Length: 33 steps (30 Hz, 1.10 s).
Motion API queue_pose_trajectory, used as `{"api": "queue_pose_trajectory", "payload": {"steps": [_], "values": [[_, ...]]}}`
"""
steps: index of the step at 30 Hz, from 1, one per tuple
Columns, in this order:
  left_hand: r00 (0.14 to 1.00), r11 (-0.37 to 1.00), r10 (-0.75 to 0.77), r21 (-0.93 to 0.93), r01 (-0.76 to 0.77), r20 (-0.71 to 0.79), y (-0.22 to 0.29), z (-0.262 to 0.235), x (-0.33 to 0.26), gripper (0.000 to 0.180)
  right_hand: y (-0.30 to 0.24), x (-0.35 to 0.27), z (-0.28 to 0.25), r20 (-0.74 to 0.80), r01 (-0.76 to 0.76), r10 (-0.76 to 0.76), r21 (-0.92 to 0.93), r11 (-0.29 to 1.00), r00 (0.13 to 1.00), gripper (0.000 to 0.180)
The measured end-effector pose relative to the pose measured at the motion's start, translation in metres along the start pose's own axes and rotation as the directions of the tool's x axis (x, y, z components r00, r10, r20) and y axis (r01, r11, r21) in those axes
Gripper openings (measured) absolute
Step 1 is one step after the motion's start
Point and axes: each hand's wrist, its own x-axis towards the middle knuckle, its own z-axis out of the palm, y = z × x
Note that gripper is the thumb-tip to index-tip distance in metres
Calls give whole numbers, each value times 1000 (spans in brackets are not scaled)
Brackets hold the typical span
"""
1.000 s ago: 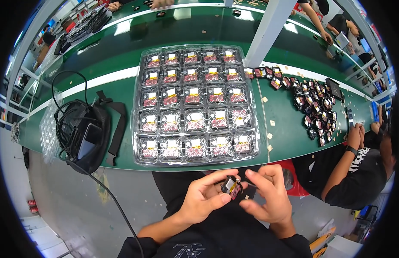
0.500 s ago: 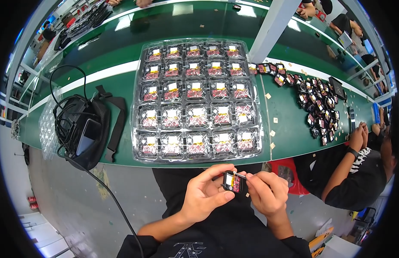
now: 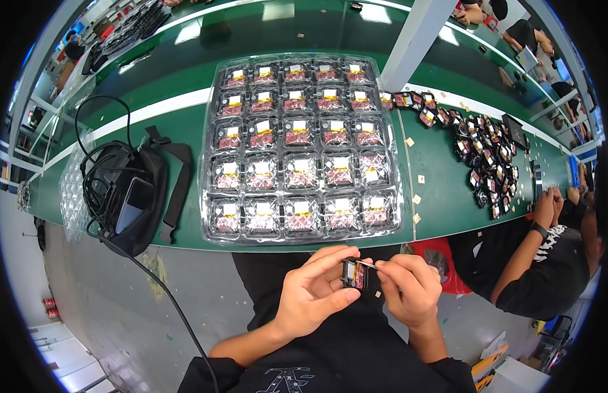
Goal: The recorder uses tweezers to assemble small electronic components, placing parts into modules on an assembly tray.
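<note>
My left hand (image 3: 315, 293) holds a small dark electronic part (image 3: 354, 274) with a red and yellow face, pinched between thumb and fingers over my lap. My right hand (image 3: 409, 288) pinches a thin strip at the part's top edge, thumb and forefinger together. Both hands sit just below the near edge of the green table (image 3: 179, 124). Right above them lies a clear plastic tray (image 3: 303, 147) with rows of pockets, each holding a similar part with a yellow tab.
A black bag (image 3: 130, 190) with a coiled cable and a phone lies left of the tray. A pile of loose parts (image 3: 484, 157) spreads at the right, near a seated person's hands (image 3: 556, 200). A white post (image 3: 415, 39) rises behind the tray. A red stool (image 3: 441, 259) stands below the table.
My hands drew closer together and shifted slightly right. The part turned in my left hand, and my right fingers closed onto a thin strip at its top edge.
</note>
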Motion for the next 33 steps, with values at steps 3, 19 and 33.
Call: {"api": "queue_pose_trajectory", "payload": {"steps": [3, 19, 33], "values": [[999, 1000, -19, 5, 19, -33, 0, -1, -2, 55, 2, -6, 8, -43, 34, -35, -29, 999, 998, 19], [1000, 993, 2, 118, 0, -20, 10, 4, 2, 54, 3, -12, 5, -68, 179, -195, -188, 966, 978, 21], [998, 992, -57, 112, 60, -34, 15, 9, 3, 55, 2, -11, 10, -76, 137, -148, -125, 983, 986, 22]]}}
